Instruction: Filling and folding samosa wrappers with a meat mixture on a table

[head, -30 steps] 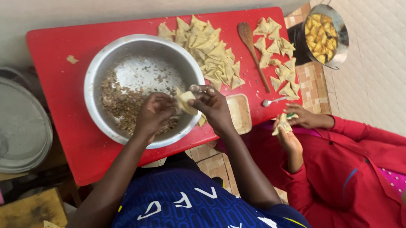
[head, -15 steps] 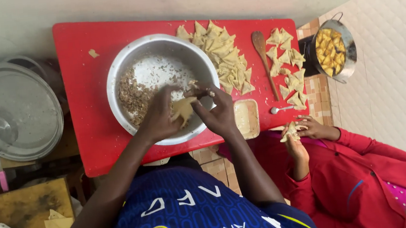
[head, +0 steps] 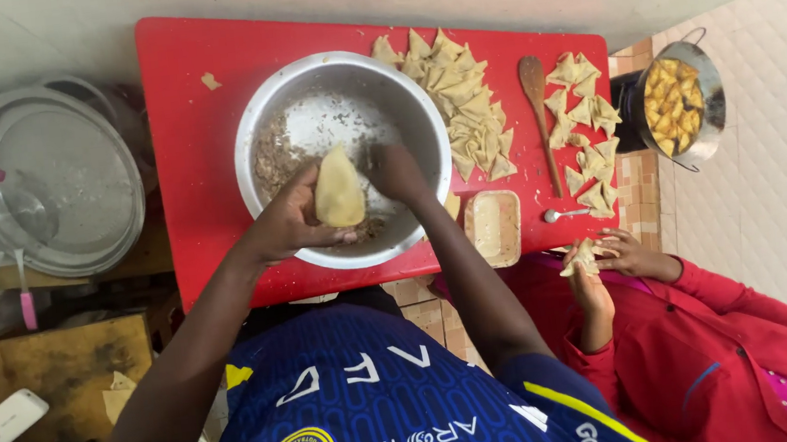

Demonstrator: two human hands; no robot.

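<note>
My left hand [head: 292,224] holds a pale pastry cone [head: 339,190] upright over the steel bowl [head: 252,129], which has brown minced filling [head: 272,162] along its left side and bottom. My right hand [head: 398,172] reaches down into the bowl just right of the cone, its fingers bent into the filling; what it grips is hidden. The bowl stands on a red table [head: 193,125].
Folded triangular pastries lie in a pile [head: 459,102] and a second group [head: 584,133] on the table, beside a wooden spoon [head: 538,108], a small tray [head: 495,228] and a metal spoon [head: 563,215]. A person in red folds a pastry [head: 581,258]. A pot of fried pieces [head: 678,103] stands right; steel lids [head: 49,184] lie left.
My left hand has lifted the pastry and turned it upright as an open cone. My right hand has let go of it and dipped into the bowl.
</note>
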